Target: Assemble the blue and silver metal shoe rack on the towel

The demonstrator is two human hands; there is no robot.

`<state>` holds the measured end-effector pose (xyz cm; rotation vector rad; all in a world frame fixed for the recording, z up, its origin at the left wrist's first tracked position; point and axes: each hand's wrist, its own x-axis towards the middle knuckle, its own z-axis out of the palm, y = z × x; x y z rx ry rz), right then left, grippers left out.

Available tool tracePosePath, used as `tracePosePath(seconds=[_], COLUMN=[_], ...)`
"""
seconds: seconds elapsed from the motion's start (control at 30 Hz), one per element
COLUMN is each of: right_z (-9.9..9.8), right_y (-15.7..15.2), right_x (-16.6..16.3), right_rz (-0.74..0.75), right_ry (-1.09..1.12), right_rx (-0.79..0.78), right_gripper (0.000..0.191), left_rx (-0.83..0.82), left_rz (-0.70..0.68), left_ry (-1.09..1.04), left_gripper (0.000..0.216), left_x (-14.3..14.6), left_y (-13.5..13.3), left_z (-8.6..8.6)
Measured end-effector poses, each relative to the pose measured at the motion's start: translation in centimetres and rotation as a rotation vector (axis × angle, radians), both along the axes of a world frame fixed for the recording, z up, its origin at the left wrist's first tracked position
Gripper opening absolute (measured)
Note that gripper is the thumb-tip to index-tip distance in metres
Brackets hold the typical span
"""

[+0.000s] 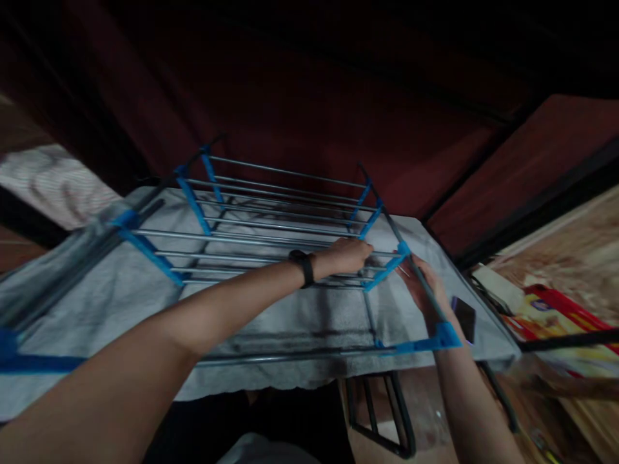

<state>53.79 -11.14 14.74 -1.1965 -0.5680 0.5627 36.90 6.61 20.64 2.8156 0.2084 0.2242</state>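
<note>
A rack (290, 241) of thin metal rods, dark poles and blue plastic brackets stands across a cloth-covered table. My left hand (353, 255), with a black watch at its wrist, reaches across the rack to its right side. Its fingers are closed around a metal rod near the right blue bracket (384, 270). My right hand (425, 280) is at the rack's right side, behind the slanting pole (428, 293). Its fingers are bent in against the rack beside the bracket, partly hidden by the pole. A lower blue corner piece (447, 336) crosses in front of my right forearm.
A grey cloth (290, 322) covers the table. A dark phone-like object (463, 319) lies at its right edge. Red and yellow packaging (556, 309) is at the right. A black metal frame (382, 412) stands below, and a dark red surface (309, 96) rises behind.
</note>
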Motion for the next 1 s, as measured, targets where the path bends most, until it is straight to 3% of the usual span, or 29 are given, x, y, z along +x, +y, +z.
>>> tracePosePath(seconds=[0.4, 0.57, 0.73, 0.87, 1.0], right_z=[-0.6, -0.5, 0.5, 1.4, 1.9], right_y=[-0.4, -0.5, -0.3, -0.2, 0.0], right_x=[1.0, 0.7, 0.3, 0.4, 1.1], right_rz=[-0.031, -0.035, -0.075, -0.037, -0.028], right_ry=[0.017, -0.030, -0.015, -0.055, -0.040], right_rx=[-0.048, -0.039, -0.077, -0.193, -0.279], right_gripper=[0.021, 0.012, 0.014, 0.017, 0.020], left_rx=[0.050, 0.095, 0.122, 0.114, -0.031], left_rz=[-0.058, -0.061, -0.021, 0.077, 0.452], left_ry=[0.019, 0.005, -0.099, -0.177, -0.332], left_gripper=[0.030, 0.031, 0.030, 0.041, 0.049], left_x=[-0.6, -1.2, -2.7, -7.1, -16.2], left_y=[-0.1, -0.3, -1.3, 0.0, 5.6], left_z=[0.5, 0.7, 2.2, 5.7, 9.7])
